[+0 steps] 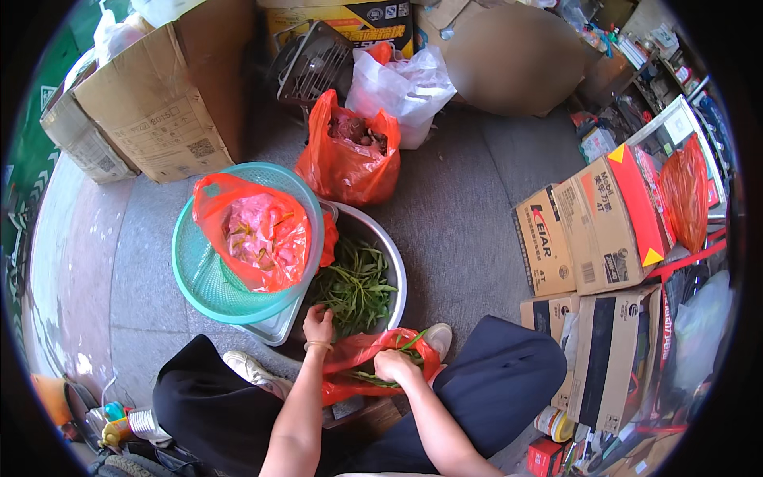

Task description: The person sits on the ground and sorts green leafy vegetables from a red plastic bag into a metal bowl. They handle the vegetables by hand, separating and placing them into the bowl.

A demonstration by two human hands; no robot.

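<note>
Between my knees, a red plastic bag (340,391) lies open with green stems (366,370) in it. My right hand (397,366) is closed around some of these stems at the mouth of the bag. Up and to the left, my left hand (319,325) is at the near side of a metal basin (400,290), its fingers curled together; what they hold, if anything, is hidden. Long leafy greens (358,286) fill the right part of the basin, just beyond that hand. A turquoise mesh basket (208,278) overlaps the basin's left side and carries a red bag (266,234) with yellowish bits inside.
Beyond the basin stand a red bag of dark roots (350,163) and a white plastic bag (409,87). A large cardboard box (155,111) is at the far left. Stacked cartons (592,230) line the right side. My shoes (258,374) flank the near bag.
</note>
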